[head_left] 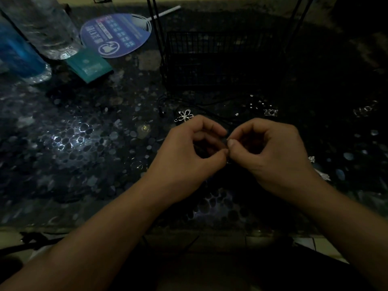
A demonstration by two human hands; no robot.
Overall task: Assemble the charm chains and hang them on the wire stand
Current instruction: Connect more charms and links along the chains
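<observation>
Setting: dim room; table under a glossy dark cover printed with pebbles, lit by one patch of glare at left.

Left hand: fingers curled, thumb and forefinger pinched together at the tips, meeting the other hand above the table. What it pinches is too small and dark to make out; presumably a chain end or ring.

Right hand: likewise curled, thumb and forefinger pinching at the same spot, tips touching the left's.

Flower charm: silver outline, lying flat just beyond the left knuckles, a dark cord trailing past it.

Small silver charms: one square piece beyond the right hand, another well to the right, further bits by the right wrist.

Wire stand: black, basket at its base, thin uprights rising out of view; nothing seen hanging on the visible part.

Far left: round fan, blue, white handle; teal packet; clear bottle; blue bottle.

Risk: judged high for dropping the held piece, since poor light and the busy pebble pattern would hide a small dark link. A ring opened too far might fail to close, letting a charm slip off later.

Writing: the fan and packet carry print, illegible here.
</observation>
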